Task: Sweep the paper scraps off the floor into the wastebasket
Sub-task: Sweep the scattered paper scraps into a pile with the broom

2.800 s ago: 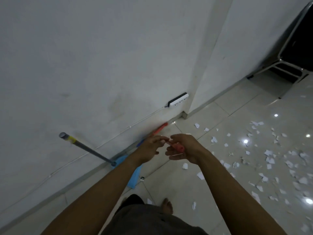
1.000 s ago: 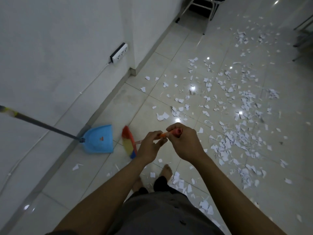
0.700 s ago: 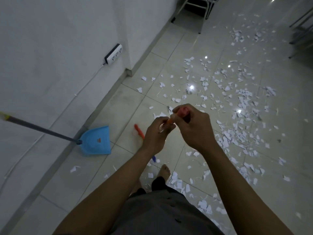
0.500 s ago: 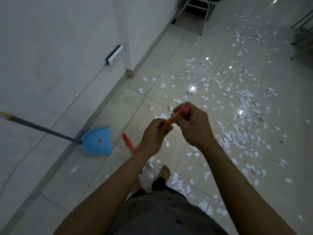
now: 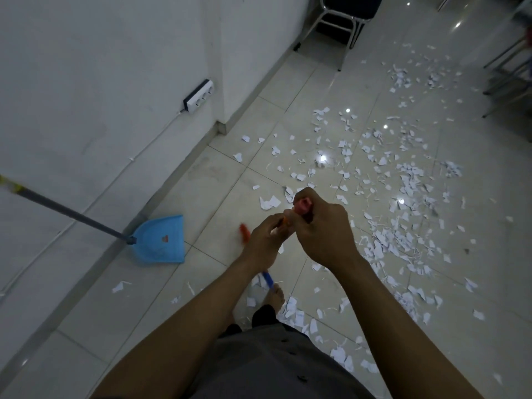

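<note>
Orange plastic fills both fists: the right hand [image 5: 325, 234] is curled over the capped top of the broom handle [image 5: 302, 206], and the left hand [image 5: 266, 239] grips it just below, so the two hands touch. From there the handle drops steeply toward the floor, seen almost end-on, with most of it hidden behind the left wrist. The bristles [image 5: 244, 233] show only as a blurred orange edge beside that wrist and a blue tip near the bare foot [image 5: 275, 295]. The paper scraps [image 5: 403, 231] lie thickest to the right of the grip and ahead of it, with a thinner trail by the feet, so the bristles probably have to reach out rightward before pulling back. On the opposite side the blue dustpan [image 5: 161, 240] sits flat by the wall [image 5: 86, 82], its wide mouth facing the hands and its long grey pole [image 5: 66, 210] leaning away. The left hand is the nearer to it. No wastebasket is in view.
</note>
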